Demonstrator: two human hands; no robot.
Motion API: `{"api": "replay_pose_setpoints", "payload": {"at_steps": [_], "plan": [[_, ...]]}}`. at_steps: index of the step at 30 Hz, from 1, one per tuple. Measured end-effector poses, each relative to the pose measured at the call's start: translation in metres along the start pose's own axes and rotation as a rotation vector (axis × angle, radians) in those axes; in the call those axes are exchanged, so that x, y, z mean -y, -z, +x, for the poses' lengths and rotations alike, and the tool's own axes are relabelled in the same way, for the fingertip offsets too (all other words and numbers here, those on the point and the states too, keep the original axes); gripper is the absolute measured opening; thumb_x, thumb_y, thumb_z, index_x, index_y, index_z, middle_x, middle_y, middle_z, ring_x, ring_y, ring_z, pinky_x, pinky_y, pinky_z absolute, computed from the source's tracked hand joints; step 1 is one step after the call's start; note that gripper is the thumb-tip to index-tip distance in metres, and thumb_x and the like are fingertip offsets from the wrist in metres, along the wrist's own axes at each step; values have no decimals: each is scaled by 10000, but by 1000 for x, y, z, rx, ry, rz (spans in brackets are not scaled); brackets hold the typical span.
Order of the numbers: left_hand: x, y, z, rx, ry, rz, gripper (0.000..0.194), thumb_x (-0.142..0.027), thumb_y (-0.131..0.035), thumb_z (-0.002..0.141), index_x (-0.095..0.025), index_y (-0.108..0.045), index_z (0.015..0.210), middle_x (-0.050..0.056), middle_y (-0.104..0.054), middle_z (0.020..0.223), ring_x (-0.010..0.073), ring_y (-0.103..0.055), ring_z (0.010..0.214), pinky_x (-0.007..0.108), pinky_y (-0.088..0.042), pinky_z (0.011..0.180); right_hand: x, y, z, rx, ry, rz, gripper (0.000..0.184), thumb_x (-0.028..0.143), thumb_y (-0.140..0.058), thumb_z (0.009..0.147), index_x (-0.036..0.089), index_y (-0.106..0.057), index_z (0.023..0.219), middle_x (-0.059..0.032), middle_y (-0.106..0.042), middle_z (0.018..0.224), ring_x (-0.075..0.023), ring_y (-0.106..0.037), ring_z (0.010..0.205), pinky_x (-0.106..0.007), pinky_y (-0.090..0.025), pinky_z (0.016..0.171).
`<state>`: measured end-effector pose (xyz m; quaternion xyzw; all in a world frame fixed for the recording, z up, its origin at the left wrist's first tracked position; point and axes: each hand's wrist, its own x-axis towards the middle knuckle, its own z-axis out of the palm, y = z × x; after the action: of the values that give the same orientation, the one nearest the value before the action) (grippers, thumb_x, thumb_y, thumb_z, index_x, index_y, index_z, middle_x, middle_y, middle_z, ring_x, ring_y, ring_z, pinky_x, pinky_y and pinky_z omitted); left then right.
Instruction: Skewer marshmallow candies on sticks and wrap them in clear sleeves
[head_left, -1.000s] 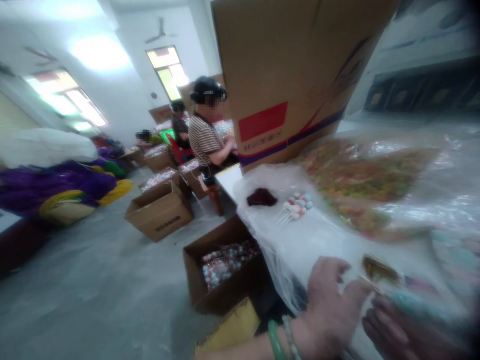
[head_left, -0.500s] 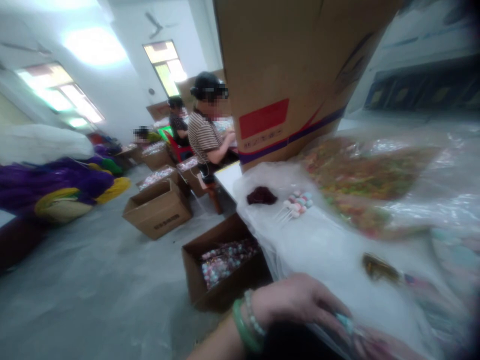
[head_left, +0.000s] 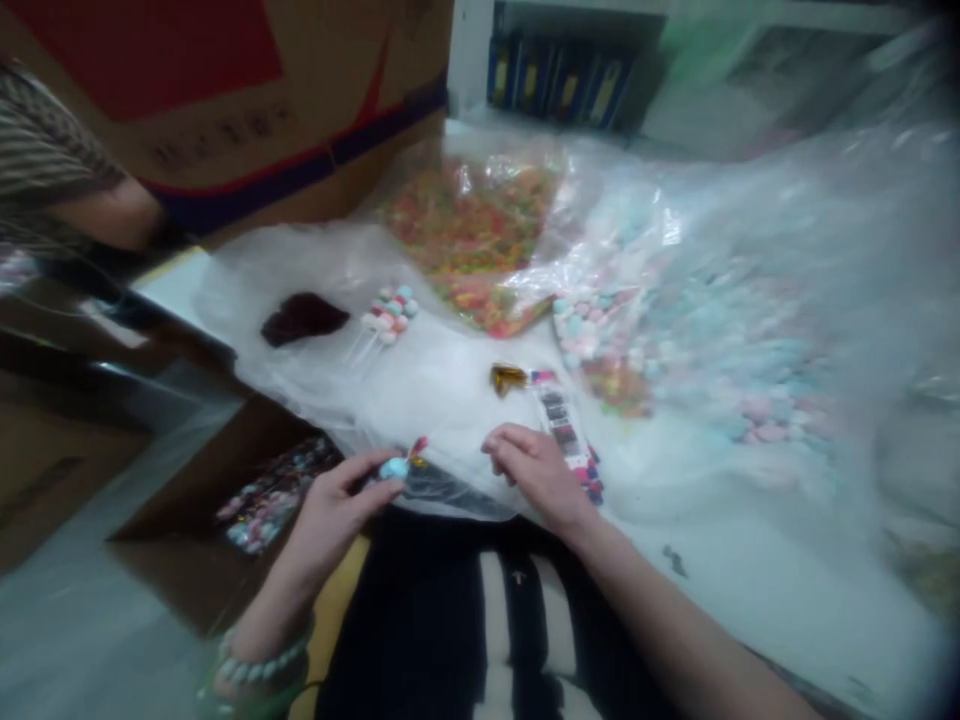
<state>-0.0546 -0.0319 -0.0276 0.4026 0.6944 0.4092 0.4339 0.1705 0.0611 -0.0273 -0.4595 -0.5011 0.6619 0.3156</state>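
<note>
Here, at the far left, a co-worker's striped sleeve (head_left: 45,150) is seen beside a large cardboard box (head_left: 225,110), which is marked with a red patch and a dark blue band and stands at the back of the desk (head_left: 169,272). Below the desk edge, an open box of sweets (head_left: 274,495) is seen, and a beaded bracelet (head_left: 255,668) is worn on the left wrist. A thin plastic sheet (head_left: 442,385) is spread over the desk, and a dark red lump (head_left: 304,318) and a bunch of pastel lollipops (head_left: 388,315) are laid on it. A small pale blue sweet (head_left: 391,468) is gripped between the closed fingers (head_left: 360,480) of the left hand (head_left: 330,520), just above a dark shiny wrapper (head_left: 442,490), with a red tip showing beyond it. A bag of orange and green sweets (head_left: 469,240) lies further back. A small amber piece (head_left: 508,378) is placed near the top end of a printed strip (head_left: 562,430). The right hand (head_left: 536,465) is held just beside that strip, its fingers (head_left: 506,445) loosely curled; whether anything is held beneath them cannot be told. To the right, a large clear bag of pastel sweets (head_left: 697,320) is spread out.
</note>
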Motion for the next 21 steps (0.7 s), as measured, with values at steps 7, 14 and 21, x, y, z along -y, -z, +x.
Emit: {"api": "replay_pose_setpoints", "payload": {"at_steps": [7, 14, 21], "plan": [[-18, -31, 3, 188, -25, -96, 323, -313, -758, 727, -184, -741, 1023, 56, -730, 967, 220, -646, 910, 339, -498, 843, -16, -8, 0, 446, -375, 586, 274, 407, -629, 805, 179, -624, 957, -19, -671, 748, -105, -573, 534, -217, -407, 514], [-20, -28, 8, 300, -413, 269, 250, -299, -658, 823, -233, -755, 1045, 39, -670, 844, 163, -611, 768, 294, -496, 722, -25, 2, 1, 490, -518, 759, 145, 118, -716, 673, 131, -620, 781, -2, -644, 622, -50, -513, 480, -151, -400, 473], [-23, -21, 11, 411, -688, 637, 272, -288, -545, 918, -281, -716, 1130, 33, -657, 848, 152, -584, 754, 271, -449, 672, -25, 18, 9, 644, -552, 428, 273, 369, -707, 734, 113, -660, 815, -59, -706, 686, -106, -614, 515, -202, -487, 486]]}}
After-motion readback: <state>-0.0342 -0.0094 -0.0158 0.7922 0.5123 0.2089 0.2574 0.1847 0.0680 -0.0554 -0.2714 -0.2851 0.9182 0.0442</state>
